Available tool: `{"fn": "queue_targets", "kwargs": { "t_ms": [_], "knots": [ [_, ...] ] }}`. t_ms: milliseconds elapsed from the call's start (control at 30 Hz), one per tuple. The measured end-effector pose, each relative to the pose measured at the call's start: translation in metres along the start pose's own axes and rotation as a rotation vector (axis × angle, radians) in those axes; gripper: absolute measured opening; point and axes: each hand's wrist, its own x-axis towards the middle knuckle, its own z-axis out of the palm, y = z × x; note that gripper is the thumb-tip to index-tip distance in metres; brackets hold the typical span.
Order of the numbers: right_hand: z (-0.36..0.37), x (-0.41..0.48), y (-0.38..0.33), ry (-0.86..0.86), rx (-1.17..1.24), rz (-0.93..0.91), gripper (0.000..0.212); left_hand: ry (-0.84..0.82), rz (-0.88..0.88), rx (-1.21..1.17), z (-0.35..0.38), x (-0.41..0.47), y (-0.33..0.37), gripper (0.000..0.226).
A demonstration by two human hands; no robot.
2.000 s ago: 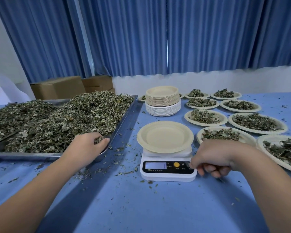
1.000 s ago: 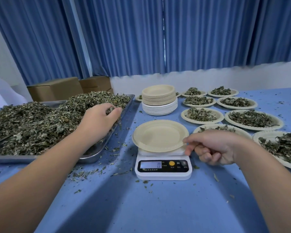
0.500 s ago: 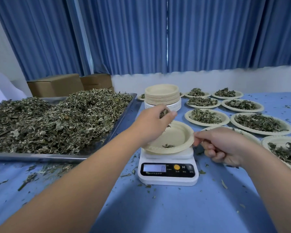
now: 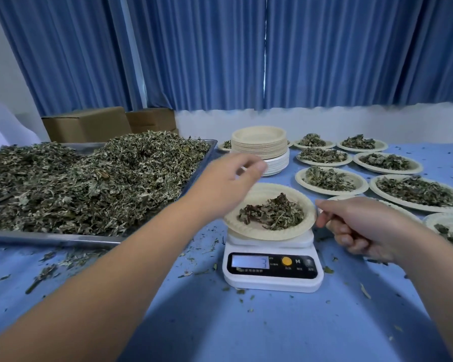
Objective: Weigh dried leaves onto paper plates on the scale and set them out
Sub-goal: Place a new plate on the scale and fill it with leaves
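A: So, from the head view, where does the paper plate [image 4: 268, 232] sit?

B: On the white scale [image 4: 272, 273], near centre of the blue counter [image 4: 246, 330]. A small heap of dried leaves [image 4: 271, 212] lies in it, its long axis running left to right.

A: And the hands?

B: The left hand [image 4: 228, 184] hangs above the plate's far-left rim, fingers spread loose and holding nothing; it is blurred. The right hand [image 4: 356, 226] is curled just right of the plate, forefinger at the rim; whether it pinches the rim I cannot tell.

A: Edges, room?

B: The metal tray [image 4: 50, 239] of loose leaves fills the left side. A plate stack [image 4: 260, 147] stands beyond the scale, and filled plates [image 4: 331, 180] crowd the right. The near counter is open, with scattered crumbs.
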Motion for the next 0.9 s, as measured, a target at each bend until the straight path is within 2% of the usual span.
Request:
{"fn": "queue_targets", "kwargs": {
  "t_ms": [67, 133, 167, 233, 333, 400, 467, 567, 633, 733, 833, 900],
  "knots": [
    [0.000, 0.000, -0.001, 0.017, 0.011, 0.003, 0.036, 0.144, -0.054, 0.149, -0.016, 0.004, -0.020, 0.020],
    [0.000, -0.001, -0.002, 0.039, 0.014, 0.002, 0.037, 0.180, -0.201, 0.276, -0.036, 0.006, -0.050, 0.017],
    [0.000, -0.001, -0.002, 0.051, 0.013, -0.004, 0.037, 0.133, -0.294, 0.331, -0.045, 0.005, -0.066, 0.018],
    [0.002, -0.002, -0.003, 0.075, 0.014, -0.022, 0.037, -0.076, -0.428, 0.492, -0.059, 0.001, -0.098, 0.031],
    [0.002, -0.004, -0.005, 0.118, 0.020, -0.057, 0.036, -0.402, -0.448, 0.671, -0.063, -0.008, -0.123, 0.052],
    [0.003, -0.005, -0.007, 0.128, 0.025, -0.066, 0.036, -0.511, -0.467, 0.678, -0.060, -0.012, -0.128, 0.053],
    [0.003, -0.007, -0.007, 0.133, 0.029, -0.071, 0.036, -0.556, -0.505, 0.679, -0.060, -0.013, -0.129, 0.045],
    [0.004, -0.008, -0.007, 0.143, 0.025, -0.078, 0.035, -0.449, -0.475, 0.656, -0.064, -0.011, -0.128, 0.018],
    [0.004, -0.008, -0.007, 0.149, 0.016, -0.083, 0.034, -0.370, -0.446, 0.626, -0.066, -0.010, -0.125, 0.031],
    [0.003, -0.008, -0.007, 0.153, 0.015, -0.095, 0.032, -0.289, -0.417, 0.543, -0.064, -0.013, -0.122, 0.027],
    [0.004, -0.009, -0.007, 0.154, 0.015, -0.109, 0.031, -0.437, -0.506, 0.544, -0.063, -0.022, -0.120, 0.047],
    [0.003, -0.009, -0.007, 0.151, 0.006, -0.113, 0.031, -0.512, -0.576, 0.557, -0.065, -0.027, -0.121, 0.053]
  ]
}}
